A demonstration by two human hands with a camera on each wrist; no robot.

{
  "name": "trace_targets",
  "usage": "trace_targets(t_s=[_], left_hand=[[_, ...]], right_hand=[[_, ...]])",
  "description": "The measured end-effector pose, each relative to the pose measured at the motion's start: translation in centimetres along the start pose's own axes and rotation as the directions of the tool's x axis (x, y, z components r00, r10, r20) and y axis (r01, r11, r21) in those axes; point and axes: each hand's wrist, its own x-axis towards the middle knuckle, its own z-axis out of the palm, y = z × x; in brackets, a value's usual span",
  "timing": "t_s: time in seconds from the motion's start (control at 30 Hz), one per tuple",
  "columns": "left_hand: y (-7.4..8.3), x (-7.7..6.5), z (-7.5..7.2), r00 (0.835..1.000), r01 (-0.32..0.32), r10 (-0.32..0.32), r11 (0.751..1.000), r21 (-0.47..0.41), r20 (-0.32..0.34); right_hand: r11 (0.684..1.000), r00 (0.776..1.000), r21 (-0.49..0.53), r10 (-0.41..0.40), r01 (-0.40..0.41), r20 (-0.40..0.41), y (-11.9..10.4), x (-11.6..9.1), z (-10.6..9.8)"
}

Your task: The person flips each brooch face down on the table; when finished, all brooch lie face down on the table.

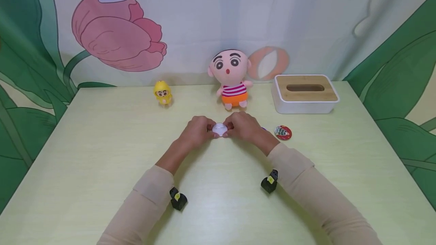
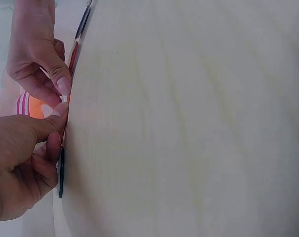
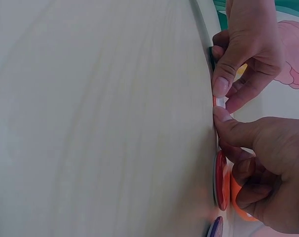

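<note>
- Leftmost, upright near the back of the pale tabletop point(image 1: 102, 154): a yellow figurine point(image 1: 163, 93), well apart from the hands.
- Next, reaching in: the left hand point(image 1: 197, 132), thumb and fingers pinching the near side of a small white piece. Beside its curled fingers in the left wrist view, a dark-edged disc point(image 2: 60, 175), seen edge-on; best to curl those fingers clear of it.
- At centre, between both sets of fingertips: the white piece point(image 1: 219, 129), pale and rounded, small enough to be partly covered. Hard to tell whether lifted or touching the table. Likely to slip or tilt under uneven pressure, so better pinched lightly, with equal force at both sides.
- Behind centre: a plush doll point(image 1: 232, 82) in striped top and orange shorts. Sensible to work low and forward of it.
- Right of centre: the right hand point(image 1: 242, 126), gripping the opposite side between thumb and fingers. Worth matching the left in height and turning both wrists together.
- Farther right: a blue edge, mostly hidden by the right wrist, then a red badge point(image 1: 283, 132), lying flat. Wise to mind the forearm here.
- Rightmost, at the back: a wood-topped tissue box point(image 1: 306, 106).
</note>
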Motion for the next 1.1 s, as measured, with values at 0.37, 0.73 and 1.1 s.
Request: trace_targets(t_s=[0.37, 0.73, 1.1], left_hand=[[-0.5, 0.5, -0.2, 1.0, -0.002, 0.002, 1.0, -0.011, -0.004], [-0.8, 0.7, -0.4, 1.0, -0.009, 0.009, 1.0, 0.015, 0.006], [0.1, -0.8, -1.4, 0.999, -0.008, 0.008, 1.0, -0.003, -0.049]], right_hand=[[0.999, 1.0, -0.025, 0.025, -0.025, -0.002, -0.2, 0.7, 0.0], [0.998, 1.0, -0.067, 0.01, -0.01, 0.006, -0.1, 1.0, -0.1], [0.995, 0.996, 0.053, -0.088, 0.088, -0.003, 0.7, -1.4, -2.2]])
